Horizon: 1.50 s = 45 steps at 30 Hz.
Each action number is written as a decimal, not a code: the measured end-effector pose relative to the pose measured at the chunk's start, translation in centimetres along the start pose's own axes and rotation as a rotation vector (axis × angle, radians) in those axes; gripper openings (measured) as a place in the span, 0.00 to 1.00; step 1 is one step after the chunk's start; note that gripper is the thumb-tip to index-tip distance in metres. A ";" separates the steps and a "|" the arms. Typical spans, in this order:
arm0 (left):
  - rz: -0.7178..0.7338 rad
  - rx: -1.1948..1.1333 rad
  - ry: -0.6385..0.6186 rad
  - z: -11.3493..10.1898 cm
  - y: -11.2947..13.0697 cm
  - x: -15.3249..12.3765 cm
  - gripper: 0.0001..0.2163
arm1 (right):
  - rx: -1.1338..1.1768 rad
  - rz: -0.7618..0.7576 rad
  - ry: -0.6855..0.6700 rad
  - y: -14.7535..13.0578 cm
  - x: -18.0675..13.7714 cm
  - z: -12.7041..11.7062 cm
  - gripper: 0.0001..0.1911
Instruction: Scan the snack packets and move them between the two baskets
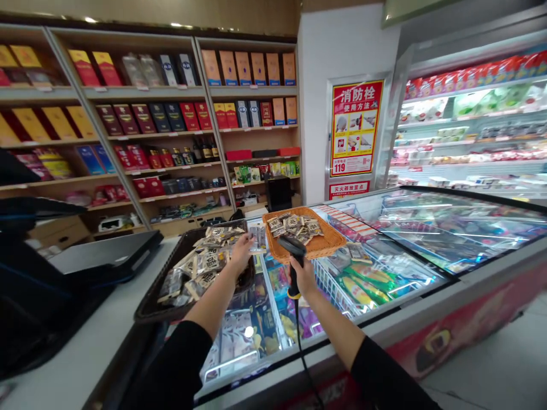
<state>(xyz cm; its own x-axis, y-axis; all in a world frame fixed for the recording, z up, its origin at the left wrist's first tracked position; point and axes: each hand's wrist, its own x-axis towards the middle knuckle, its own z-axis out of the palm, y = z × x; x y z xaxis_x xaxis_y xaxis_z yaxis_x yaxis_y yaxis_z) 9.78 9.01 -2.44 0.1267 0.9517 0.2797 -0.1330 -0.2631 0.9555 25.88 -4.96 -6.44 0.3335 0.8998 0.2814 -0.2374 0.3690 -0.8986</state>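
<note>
My left hand pinches a small snack packet by its edge, between the two baskets. Under and beside that wrist lies a dark brown basket heaped with similar beige and black packets. My right hand is wrapped round the handle of a black barcode scanner, its head pointing toward the packet side and its cable hanging down. Just behind the scanner, an orange wicker basket holds a smaller pile of packets and rests on the freezer's glass lid.
A chest freezer with glass lids and bagged frozen food stretches to the right. On the left is a counter with a dark checkout machine. Shelves of boxed goods line the back wall; a refrigerated display stands at right.
</note>
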 end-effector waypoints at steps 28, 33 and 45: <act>0.091 0.123 -0.197 0.8 -0.7 -0.9 0.12 | 0.108 -0.060 -0.039 1.6 -2.8 1.7 0.19; 0.292 0.442 -0.049 1.0 1.6 -2.6 0.15 | 0.160 -0.018 -0.013 1.5 -2.7 1.7 0.20; -0.092 1.594 0.120 -4.1 5.3 -7.6 0.22 | 0.167 0.005 0.096 2.0 -2.1 0.9 0.19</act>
<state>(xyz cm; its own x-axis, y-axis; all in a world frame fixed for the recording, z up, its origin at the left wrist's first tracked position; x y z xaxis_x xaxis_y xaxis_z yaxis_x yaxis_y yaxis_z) 4.05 1.04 0.11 -0.0084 0.9589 0.2835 0.9940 -0.0228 0.1068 23.85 -5.87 -8.56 0.4157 0.8782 0.2366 -0.3846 0.4054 -0.8293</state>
